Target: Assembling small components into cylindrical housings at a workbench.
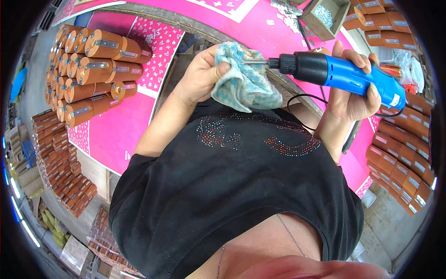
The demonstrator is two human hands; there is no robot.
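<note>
Fingers of the left hand (203, 69) were grasping a crumpled pale-blue and white fabric cloth (246, 93), the thumb pressed on it, next to a slim silver metal shaft (255, 61) whose far end was lost in the folds. The right hand (353, 103) gripped a cylindrical blue-and-black plastic power driver (346, 72), its fingers curled round the body; the tool sat nearly level before the black shirt (232, 181). Handling cloth and shaft well seemed to call for a firm, even pinch, a steady right wrist, and loose folds kept away from the driver's nose. A thin black cord (302, 95) looped below the tool and seemed best left slack.

Around them spread a bright pink tabletop (104, 146) with white-patterned patches. Orange-brown cylinders with metal plates (104, 44) were piled on its left part; a grey-brown wooden box (320, 33) holding small shiny pieces (324, 17) stood at the far right. Similar cylinders rose in right-hand stacks (399, 162), near a clear plastic bag (406, 69).
</note>
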